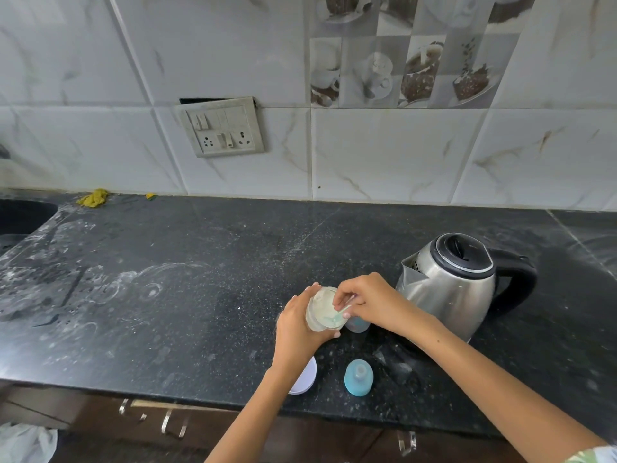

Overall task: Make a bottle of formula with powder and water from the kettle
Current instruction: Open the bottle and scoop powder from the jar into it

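My left hand grips a clear jar of pale formula powder, tilted toward me above the black counter. My right hand pinches a small light-green scoop whose bowl dips into the powder. Just under my right fingers stands the clear baby bottle, mostly hidden. The bottle's blue cap with its teat lies on the counter near the front edge. A steel kettle with a black lid and handle stands to the right, its lid down.
The jar's white lid lies by my left wrist near the counter edge. A sink is at far left, a yellow cloth by the wall, a switch socket plate on the tiles. Drawer handles sit below.
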